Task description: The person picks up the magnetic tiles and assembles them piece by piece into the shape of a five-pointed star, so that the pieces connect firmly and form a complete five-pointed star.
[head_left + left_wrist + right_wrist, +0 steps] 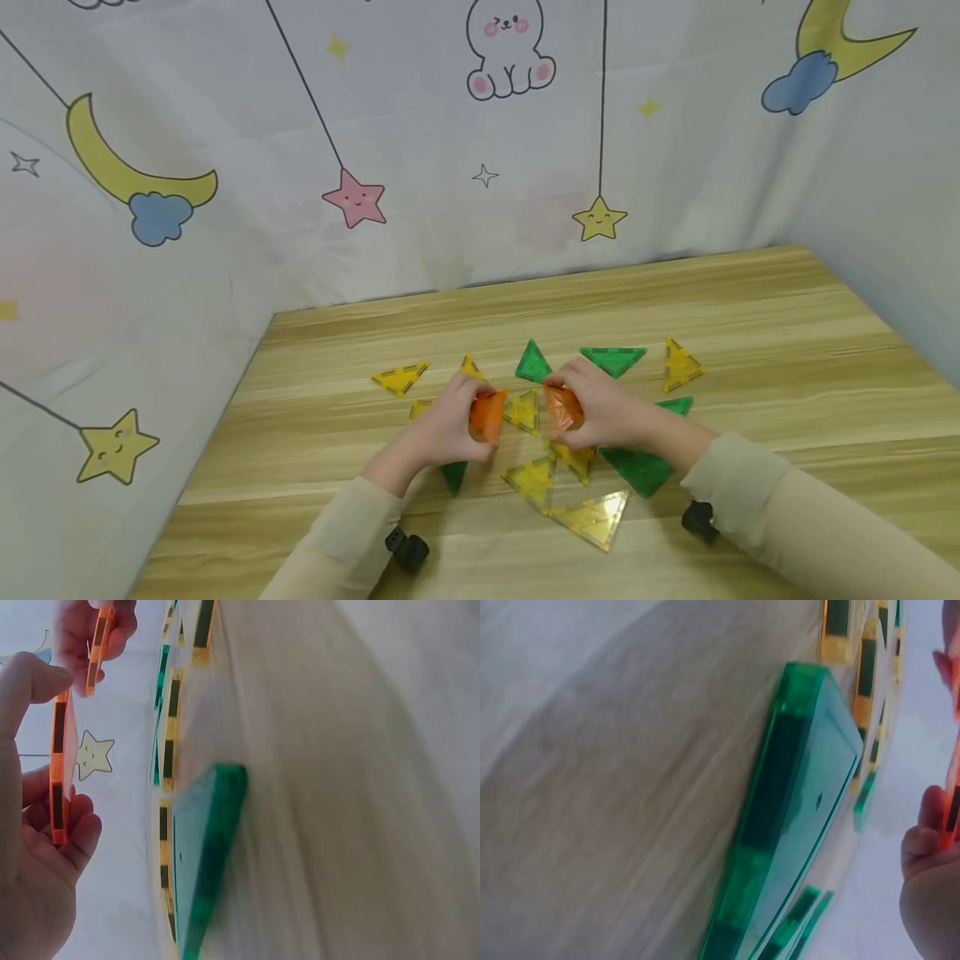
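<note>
My left hand (pixel 442 429) grips an orange magnetic tile (pixel 491 417) between thumb and fingers, held on edge above the table. Facing it, my right hand (pixel 611 410) holds another orange magnetic tile (pixel 561 408) the same way. A gap separates the two tiles, and a yellow triangular tile (pixel 523 412) lies on the table between them. In the left wrist view the held orange tile (pixel 60 769) shows its edge with dark magnet strips. Only part of the right hand's orange tile (pixel 950 810) enters the right wrist view.
Several yellow and green triangles lie flat around the hands, including a green triangle (pixel 613 360) behind, a yellow triangle (pixel 681 365) at right and a pale yellow triangle (pixel 596 518) in front. A patterned curtain (pixel 420 125) borders the wooden table (pixel 315 367).
</note>
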A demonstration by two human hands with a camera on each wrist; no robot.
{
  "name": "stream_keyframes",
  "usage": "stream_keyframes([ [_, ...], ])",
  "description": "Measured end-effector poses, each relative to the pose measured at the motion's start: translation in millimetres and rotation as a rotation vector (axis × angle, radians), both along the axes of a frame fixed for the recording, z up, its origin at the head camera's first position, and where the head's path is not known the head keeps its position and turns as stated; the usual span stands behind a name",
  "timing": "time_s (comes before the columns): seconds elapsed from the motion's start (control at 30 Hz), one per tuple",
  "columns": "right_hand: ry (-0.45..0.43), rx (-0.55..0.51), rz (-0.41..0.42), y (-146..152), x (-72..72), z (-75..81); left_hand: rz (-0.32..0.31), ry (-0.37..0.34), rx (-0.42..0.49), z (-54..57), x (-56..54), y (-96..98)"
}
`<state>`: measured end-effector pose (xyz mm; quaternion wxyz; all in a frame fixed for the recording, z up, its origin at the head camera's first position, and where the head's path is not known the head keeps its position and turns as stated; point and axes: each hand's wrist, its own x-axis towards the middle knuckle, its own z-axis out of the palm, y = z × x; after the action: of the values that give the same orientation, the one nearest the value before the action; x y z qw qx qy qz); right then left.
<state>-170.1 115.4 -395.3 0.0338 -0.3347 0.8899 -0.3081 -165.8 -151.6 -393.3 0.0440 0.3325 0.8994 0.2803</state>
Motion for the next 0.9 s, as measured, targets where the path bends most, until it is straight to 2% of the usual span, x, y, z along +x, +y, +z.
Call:
stream_keyframes([
  [0.17, 0.107, -0.019, 0.004, -8, -1.0, -3.1, 0.03, 0.016, 0.027, 4.3, -4.6, 14.6],
  [0.37, 0.095, -0.081, 0.009, -15, -0.7, -3.9, 0.061, 0.016, 0.063, 4.7, -5.4, 26.1],
  [0.47, -0.005, -0.121, -0.009, -17, -0.6, -2.9, 0.043, 0.0, 0.071, 2.7, -5.0, 29.8],
  [0.6, -0.32, -0.276, -0.03, -16, -2.0, -0.6, 0.022, -0.072, 0.088, -0.2, -2.8, 31.8],
  [0.67, -0.449, -0.353, -0.045, -15, -3.0, 0.8, 0.021, -0.117, 0.114, -0.2, -1.2, 31.4],
  [0.77, -0.528, -0.413, -0.058, -15, -4.2, 2.1, 0.026, -0.182, 0.172, 1.4, 0.0, 30.1],
  [0.9, -0.556, -0.455, -0.058, -17, -5.5, 0.8, 0.059, -0.284, 0.267, 5.9, -0.5, 29.0],
])
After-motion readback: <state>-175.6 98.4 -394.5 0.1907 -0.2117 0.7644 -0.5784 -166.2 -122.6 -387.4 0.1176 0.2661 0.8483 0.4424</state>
